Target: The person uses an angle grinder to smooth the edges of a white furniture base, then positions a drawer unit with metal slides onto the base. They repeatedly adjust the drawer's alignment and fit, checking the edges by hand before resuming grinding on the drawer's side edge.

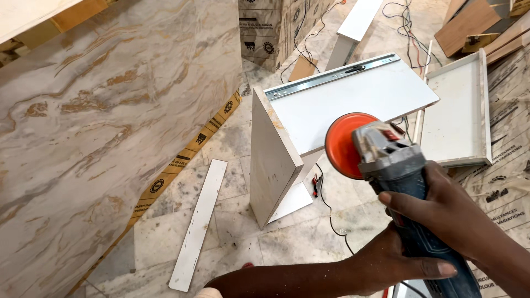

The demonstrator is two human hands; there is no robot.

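- A pale marble-tiled floor (309, 237) fills the room, strewn with a loose black cable (331, 212) and a narrow white board offcut (199, 223); a large veined marble-look slab (105, 116) leans at the left.
- A white laminate drawer box with a steel slide rail (342, 102) stands on end mid-floor.
- The blue-bodied angle grinder with an orange backing disc (381, 160) looks heavy, rigid and dusty, best held round its body.
- The right hand (441, 209) wraps it from above; the left hand (397, 259) seems to cup it underneath.

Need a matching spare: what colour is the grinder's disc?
Orange disc, clearest in the head view.
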